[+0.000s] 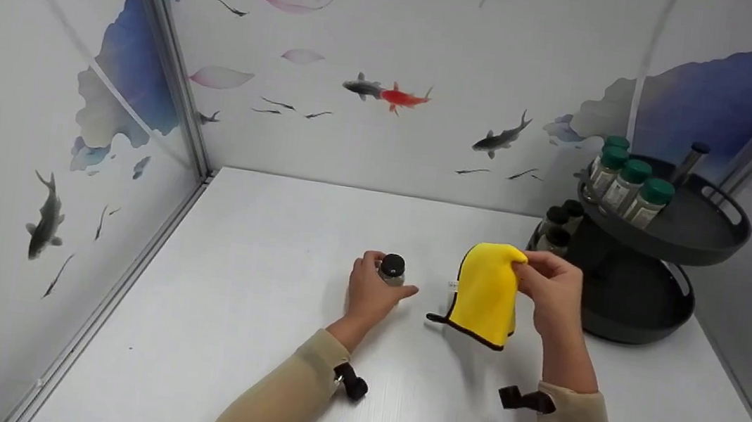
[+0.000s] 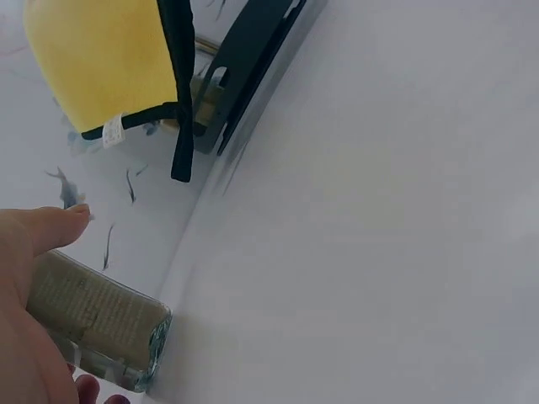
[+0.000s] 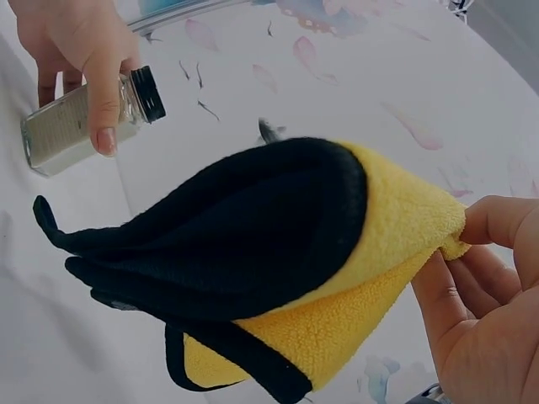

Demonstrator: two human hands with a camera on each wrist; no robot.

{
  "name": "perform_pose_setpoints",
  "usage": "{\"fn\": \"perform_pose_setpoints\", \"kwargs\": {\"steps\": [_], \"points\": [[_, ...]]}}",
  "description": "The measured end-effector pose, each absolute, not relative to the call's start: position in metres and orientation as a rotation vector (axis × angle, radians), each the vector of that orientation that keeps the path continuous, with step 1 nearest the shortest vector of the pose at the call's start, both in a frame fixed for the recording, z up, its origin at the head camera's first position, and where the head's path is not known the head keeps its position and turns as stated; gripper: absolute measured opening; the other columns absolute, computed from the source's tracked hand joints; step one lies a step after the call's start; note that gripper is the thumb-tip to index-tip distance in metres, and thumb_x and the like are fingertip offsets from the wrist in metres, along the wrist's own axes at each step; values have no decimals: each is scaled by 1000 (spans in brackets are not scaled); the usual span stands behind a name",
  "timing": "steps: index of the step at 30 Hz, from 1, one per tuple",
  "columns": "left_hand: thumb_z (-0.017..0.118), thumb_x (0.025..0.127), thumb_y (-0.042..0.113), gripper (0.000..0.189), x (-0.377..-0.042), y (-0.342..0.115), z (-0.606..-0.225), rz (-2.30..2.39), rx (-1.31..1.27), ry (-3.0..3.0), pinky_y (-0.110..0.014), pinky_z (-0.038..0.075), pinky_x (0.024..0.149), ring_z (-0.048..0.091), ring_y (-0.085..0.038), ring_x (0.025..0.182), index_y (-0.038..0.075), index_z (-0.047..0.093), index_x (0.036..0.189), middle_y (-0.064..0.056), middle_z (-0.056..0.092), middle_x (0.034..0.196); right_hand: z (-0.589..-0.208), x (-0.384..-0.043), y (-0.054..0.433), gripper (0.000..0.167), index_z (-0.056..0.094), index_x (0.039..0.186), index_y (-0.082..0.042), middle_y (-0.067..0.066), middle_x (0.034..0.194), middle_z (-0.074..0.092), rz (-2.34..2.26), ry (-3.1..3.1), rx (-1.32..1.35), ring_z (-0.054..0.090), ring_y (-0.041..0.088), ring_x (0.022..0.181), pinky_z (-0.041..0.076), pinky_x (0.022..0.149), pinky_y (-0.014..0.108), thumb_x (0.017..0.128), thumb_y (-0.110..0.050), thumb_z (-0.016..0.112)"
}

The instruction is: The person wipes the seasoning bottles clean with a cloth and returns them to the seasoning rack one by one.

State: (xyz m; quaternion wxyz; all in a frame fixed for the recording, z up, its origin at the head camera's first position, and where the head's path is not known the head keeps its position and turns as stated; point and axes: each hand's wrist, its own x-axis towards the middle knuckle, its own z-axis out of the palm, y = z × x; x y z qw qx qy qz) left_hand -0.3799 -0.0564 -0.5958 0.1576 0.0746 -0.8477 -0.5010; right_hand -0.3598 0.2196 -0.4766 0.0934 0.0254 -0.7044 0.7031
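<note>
My left hand (image 1: 369, 299) is wrapped round an upright square glass spice jar (image 1: 393, 267) with a black cap. In the left wrist view, printed text covers the label of the jar (image 2: 97, 307); the thumb stands straight and a little off the glass, with fingertips (image 2: 87, 389) on the other side. To its right, my right hand (image 1: 555, 288) pinches one end of a yellow cloth mitt (image 1: 486, 291) between thumb and fingers. The mitt hangs above the table, its black-edged opening and loop (image 3: 50, 223) towards the left hand.
A black two-tier round rack (image 1: 671, 230) stands at the right back. Green-capped jars (image 1: 624, 179) sit on its upper tier, black-capped jars (image 1: 554, 228) on the lower. Patterned wall panels (image 1: 385, 134) border the white table (image 1: 258, 247) at the back and sides.
</note>
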Motion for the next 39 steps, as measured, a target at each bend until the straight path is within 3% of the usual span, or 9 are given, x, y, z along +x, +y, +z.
{"fn": "perform_pose_setpoints", "kwargs": {"steps": [4,8,12,17,26,34,39], "points": [[95,76,21,84,-386,-69,-594,-1543,-38,-2483,-48,49,115,59,-29,134,13,51,147,-13,59,144,-476,-359,221,19,74,114,8,-2,95,76,2090,-2087,87,75,15,84,65,79,28,98,-2,71],[77,75,2,90,-395,-90,-594,-1656,-354,-2534,-51,45,117,56,-29,140,16,44,158,-12,55,158,-476,-359,222,22,74,114,9,0,96,76,2099,-2077,100,74,16,83,65,80,28,97,-4,73],[62,74,-7,91,-400,-106,-598,-1816,-514,-2524,-50,42,118,56,-28,139,14,44,160,-12,56,157,-476,-359,223,22,73,115,9,1,98,76,2102,-2087,106,74,16,85,65,81,28,98,-5,72],[56,76,-11,82,-403,-111,-602,-1852,-544,-2507,-48,47,114,58,-26,130,7,48,156,-14,60,150,-476,-359,223,23,73,116,9,2,100,76,2103,-2094,115,74,16,86,65,81,27,98,-5,73],[63,75,-5,57,-403,-111,-601,-1772,-484,-2514,-44,56,105,62,-21,112,3,60,131,-13,68,124,-477,-360,222,20,75,113,6,-1,98,75,2106,-2096,138,74,15,85,65,81,28,98,-6,74],[79,81,5,40,-401,-110,-601,-1728,-361,-2579,-41,56,103,64,-20,108,5,67,119,-11,71,117,-478,-359,214,19,74,113,5,0,100,75,2106,-2119,108,73,16,88,65,82,27,98,-7,74],[87,84,9,41,-395,-107,-590,-1873,-422,-2496,-36,56,99,66,-18,106,3,71,121,-12,73,118,-480,-357,203,17,73,111,9,1,95,75,2066,-2053,129,72,18,86,65,82,28,98,-2,71]]}}
